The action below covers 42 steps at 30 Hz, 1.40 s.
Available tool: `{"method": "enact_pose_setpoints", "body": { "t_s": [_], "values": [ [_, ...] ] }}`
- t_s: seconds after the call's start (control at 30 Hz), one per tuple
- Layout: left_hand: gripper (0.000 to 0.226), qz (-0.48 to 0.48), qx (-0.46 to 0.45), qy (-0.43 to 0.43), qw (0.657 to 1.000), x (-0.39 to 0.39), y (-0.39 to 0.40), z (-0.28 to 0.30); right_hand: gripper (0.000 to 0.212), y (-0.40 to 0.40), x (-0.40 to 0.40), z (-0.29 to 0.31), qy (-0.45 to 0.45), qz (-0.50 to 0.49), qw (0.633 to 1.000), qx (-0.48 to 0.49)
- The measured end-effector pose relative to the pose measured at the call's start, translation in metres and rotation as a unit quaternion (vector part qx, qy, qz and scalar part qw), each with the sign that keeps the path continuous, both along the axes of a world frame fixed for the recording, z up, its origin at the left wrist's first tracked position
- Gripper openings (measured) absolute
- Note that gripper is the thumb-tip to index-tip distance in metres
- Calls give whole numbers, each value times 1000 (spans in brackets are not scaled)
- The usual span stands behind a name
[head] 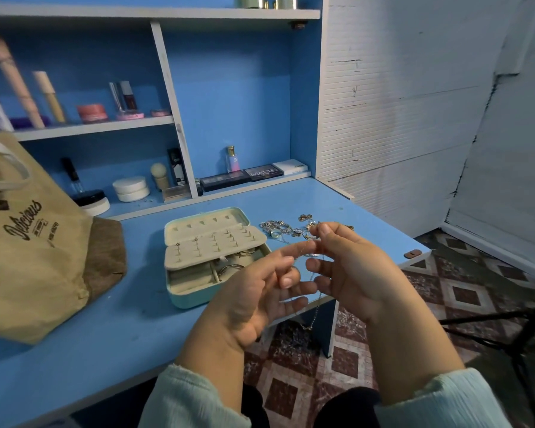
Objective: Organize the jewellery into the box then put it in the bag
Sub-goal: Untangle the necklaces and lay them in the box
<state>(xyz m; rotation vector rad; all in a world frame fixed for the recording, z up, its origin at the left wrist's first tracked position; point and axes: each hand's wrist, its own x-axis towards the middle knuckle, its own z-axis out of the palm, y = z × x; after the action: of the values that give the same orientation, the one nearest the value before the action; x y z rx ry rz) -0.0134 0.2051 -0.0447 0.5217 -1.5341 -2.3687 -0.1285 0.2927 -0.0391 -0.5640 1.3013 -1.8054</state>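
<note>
A pale teal jewellery box (179, 296) lies open on the blue desk, its cream insert holding a few earrings and rings. A pile of loose jewellery (286, 227) sits to its right. A tan cloth bag (28, 257) lies at the left. Both hands are raised over the desk's front edge. My right hand (355, 267) pinches a thin silver chain necklace (314, 299) near the top. My left hand (257, 288) holds the same chain between its fingers. The chain's lower end dangles below the hands.
The desk (105, 341) ends at the right, beside a white wall and patterned floor. Shelves behind carry cosmetics, palettes (241, 177) and round pots (131, 188). A dark tripod leg (507, 319) stands at the far right. A small brown tag (413, 253) lies on the desk corner.
</note>
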Motion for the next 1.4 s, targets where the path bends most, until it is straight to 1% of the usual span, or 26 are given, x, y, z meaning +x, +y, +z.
{"method": "enact_pose_setpoints", "body": {
  "t_s": [0.13, 0.17, 0.3, 0.4, 0.47, 0.57, 0.67, 0.73, 0.8, 0.9, 0.97, 1.0, 1.1, 1.13, 1.23, 1.4],
  "values": [
    [16, 42, 45, 8, 998, 2, -5, 0, 20, 3, -5, 1, -30, 12, 999, -6],
    [14, 52, 56, 22, 997, 3, -7, 1, 20, 3, -6, 1, -42, 15, 999, -8],
    [21, 105, 96, 100, 985, 7, -17, 5, 21, 5, -10, 1, -66, 28, 997, -11],
    [15, 136, 113, 153, 972, 5, -17, 10, 22, 2, -8, -2, -53, 57, 997, 1],
    [12, 141, 105, 173, 969, 4, -18, 13, 22, 1, -5, -5, -45, 83, 996, 3],
    [13, 139, 86, 188, 969, 2, -18, 18, 17, 0, -2, -8, -76, 102, 992, -17],
    [17, 150, 82, 180, 969, 1, -17, 20, 6, -2, 1, -9, -130, 79, 988, -41],
    [23, 154, 73, 166, 971, 1, -17, 22, 7, -3, 2, -10, -155, 59, 985, -54],
    [25, 154, 58, 152, 975, 1, -17, 24, 8, -4, 3, -12, -162, 51, 984, -57],
    [24, 156, 13, 132, 979, 0, -18, 26, 11, -5, 6, -12, -124, 45, 991, -36],
    [23, 154, -23, 124, 980, 0, -21, 30, 20, -6, 7, -11, -70, 45, 996, -9],
    [23, 151, -43, 116, 981, 0, -22, 32, 21, -7, 7, -10, -42, 45, 998, 5],
    [24, 130, -133, 80, 979, 0, -27, 44, 4, -14, 7, -3, 24, 51, 998, 24],
    [24, 121, -170, 67, 976, -1, -29, 50, 5, -17, 6, 0, 42, 55, 997, 28],
    [24, 99, -268, 25, 958, -3, -35, 71, 12, -28, 6, 13, 87, 71, 993, 33],
    [26, 67, -401, -60, 912, -6, -53, 106, 14, -53, 7, 35, 108, 75, 991, 27]
  ]
}}
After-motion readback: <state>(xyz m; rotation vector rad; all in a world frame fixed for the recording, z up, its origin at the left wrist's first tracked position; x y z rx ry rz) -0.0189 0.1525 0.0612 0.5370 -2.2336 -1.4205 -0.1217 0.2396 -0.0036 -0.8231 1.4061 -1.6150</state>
